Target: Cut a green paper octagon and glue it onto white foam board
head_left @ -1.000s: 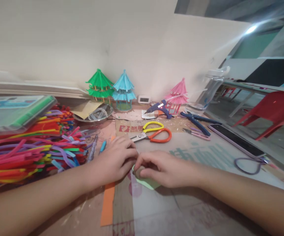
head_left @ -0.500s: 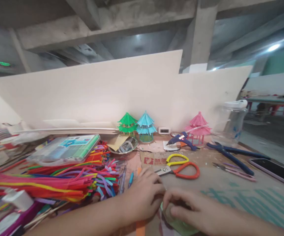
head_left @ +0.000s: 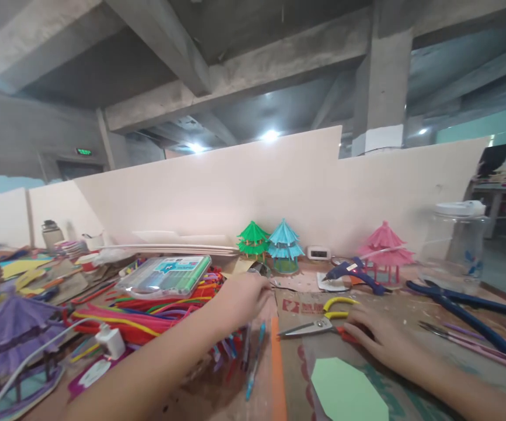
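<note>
My left hand (head_left: 246, 295) reaches forward to the small metal dish (head_left: 260, 269), its fingers bent down and together; whatever is at their tips is hidden. My right hand (head_left: 369, 330) lies over the handles of the scissors (head_left: 308, 327), fingers curled round the orange loop, which is mostly covered. The yellow loop (head_left: 339, 303) shows beyond the fingers and the blades point left. Just below, a pale green many-sided paper piece (head_left: 349, 389) lies flat on the brown cardboard (head_left: 297, 356). A blue pen (head_left: 256, 362) lies beside an orange strip (head_left: 278, 374).
Bundles of coloured pipe cleaners (head_left: 121, 318) and a plastic marker case (head_left: 165, 278) lie left. Green (head_left: 253, 238), blue (head_left: 284, 245), pink (head_left: 385, 245) and purple (head_left: 14, 333) paper pavilions stand around. A glue gun (head_left: 353, 272), pliers (head_left: 458, 313), tweezers (head_left: 476, 348) and a bottle (head_left: 452, 245) lie right.
The green paper has left my hands and lies on the cardboard. My left hand has moved forward to the dish; my right hand has moved onto the scissors. The view has tilted up and left.
</note>
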`<state>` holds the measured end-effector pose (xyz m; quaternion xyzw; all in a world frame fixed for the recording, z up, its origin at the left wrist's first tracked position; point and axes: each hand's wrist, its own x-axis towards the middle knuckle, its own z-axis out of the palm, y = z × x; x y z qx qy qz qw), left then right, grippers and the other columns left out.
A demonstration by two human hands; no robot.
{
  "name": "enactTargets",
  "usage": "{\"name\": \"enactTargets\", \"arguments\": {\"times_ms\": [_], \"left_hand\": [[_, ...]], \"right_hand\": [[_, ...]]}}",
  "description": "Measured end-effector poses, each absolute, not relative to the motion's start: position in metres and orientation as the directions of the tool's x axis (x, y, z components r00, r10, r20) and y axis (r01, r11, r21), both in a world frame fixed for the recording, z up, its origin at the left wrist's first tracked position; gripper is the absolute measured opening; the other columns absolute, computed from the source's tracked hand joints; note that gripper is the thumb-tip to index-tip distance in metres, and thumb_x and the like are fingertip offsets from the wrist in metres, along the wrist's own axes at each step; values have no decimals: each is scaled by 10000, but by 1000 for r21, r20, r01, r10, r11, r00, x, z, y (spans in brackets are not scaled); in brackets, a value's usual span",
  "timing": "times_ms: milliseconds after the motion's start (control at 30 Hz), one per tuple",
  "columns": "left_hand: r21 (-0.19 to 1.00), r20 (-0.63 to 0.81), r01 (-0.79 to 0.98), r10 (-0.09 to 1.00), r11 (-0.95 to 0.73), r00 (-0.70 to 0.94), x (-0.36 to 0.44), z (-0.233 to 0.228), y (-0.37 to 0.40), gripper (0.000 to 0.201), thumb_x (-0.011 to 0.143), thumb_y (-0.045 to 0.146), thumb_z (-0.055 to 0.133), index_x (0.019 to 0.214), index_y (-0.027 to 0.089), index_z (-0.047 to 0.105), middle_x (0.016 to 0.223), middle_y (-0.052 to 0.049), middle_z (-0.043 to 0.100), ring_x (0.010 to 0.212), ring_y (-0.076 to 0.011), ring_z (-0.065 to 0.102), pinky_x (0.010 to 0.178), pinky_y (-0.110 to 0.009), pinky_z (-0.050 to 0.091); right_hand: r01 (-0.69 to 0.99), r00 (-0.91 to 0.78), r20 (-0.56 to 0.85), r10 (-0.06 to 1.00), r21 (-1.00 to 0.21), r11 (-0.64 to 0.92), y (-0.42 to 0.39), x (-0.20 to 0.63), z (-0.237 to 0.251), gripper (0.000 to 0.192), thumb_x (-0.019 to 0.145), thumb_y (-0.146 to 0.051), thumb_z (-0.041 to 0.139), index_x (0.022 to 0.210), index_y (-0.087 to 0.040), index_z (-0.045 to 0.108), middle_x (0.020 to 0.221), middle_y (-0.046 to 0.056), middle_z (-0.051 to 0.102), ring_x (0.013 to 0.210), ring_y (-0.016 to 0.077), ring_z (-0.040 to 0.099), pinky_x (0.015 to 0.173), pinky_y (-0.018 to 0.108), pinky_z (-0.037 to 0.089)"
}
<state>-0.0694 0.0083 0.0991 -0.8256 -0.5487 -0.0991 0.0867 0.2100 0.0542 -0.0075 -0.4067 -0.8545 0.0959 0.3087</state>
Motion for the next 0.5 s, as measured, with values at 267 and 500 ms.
{"name": "enactTargets", "arguments": {"times_ms": [267,500], "left_hand": [[-86,197,980,961,-180,194,-97,117,24,291,970,339,601,1215,182,608,1232,-93,627,1029,-224,645,873,-428,566],[-125,320,989,947,74,-30,-161,192,91,310,971,343,598,1239,187,597,1272,-99,607,1062,-236,633,894,-444,558]], "right_hand": [[617,-448,450,772,-469,632,55,209,-10,403,906,-478,405,734,-236,678,907,149,761,893,328,708,822,522,569],[600,-413,414,811,-547,585,62,206,-12,424,893,-482,389,719,-242,692,834,145,754,820,325,719,773,488,593]]}}
